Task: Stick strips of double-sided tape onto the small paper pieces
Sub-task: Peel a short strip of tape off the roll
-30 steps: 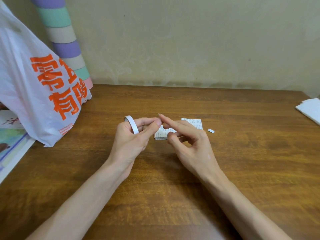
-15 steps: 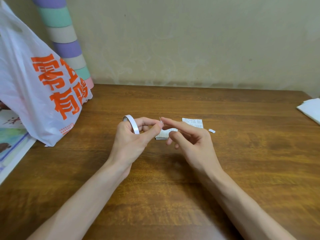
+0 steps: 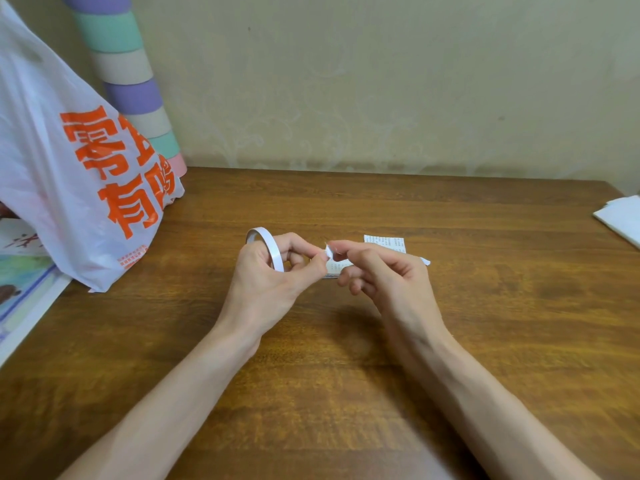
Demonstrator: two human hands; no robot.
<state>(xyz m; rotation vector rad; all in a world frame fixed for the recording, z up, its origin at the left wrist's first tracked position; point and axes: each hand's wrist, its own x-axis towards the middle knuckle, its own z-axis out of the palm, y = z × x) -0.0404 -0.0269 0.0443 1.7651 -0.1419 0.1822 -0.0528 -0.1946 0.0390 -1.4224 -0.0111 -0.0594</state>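
Observation:
A thin white roll of double-sided tape (image 3: 268,247) is held in my left hand (image 3: 266,278), its ring standing upright around my fingers. Between the two hands a short white tape end (image 3: 329,252) sticks up, pinched by my right hand (image 3: 384,275) with thumb and forefinger; my left thumb and forefinger touch it from the other side. Behind the hands a small stack of printed paper pieces (image 3: 384,244) lies flat on the wooden table (image 3: 485,306), partly hidden by my fingers. A tiny white scrap (image 3: 425,261) lies just right of my right hand.
A white plastic bag with orange characters (image 3: 79,174) stands at the left, over printed sheets (image 3: 20,292). A pastel striped roll (image 3: 128,81) leans on the wall behind it. White folded paper (image 3: 620,216) lies at the far right edge.
My right hand has curled its fingers and pulled slightly right, and a short white tape end now shows between the two hands. The left hand and roll stay in place.

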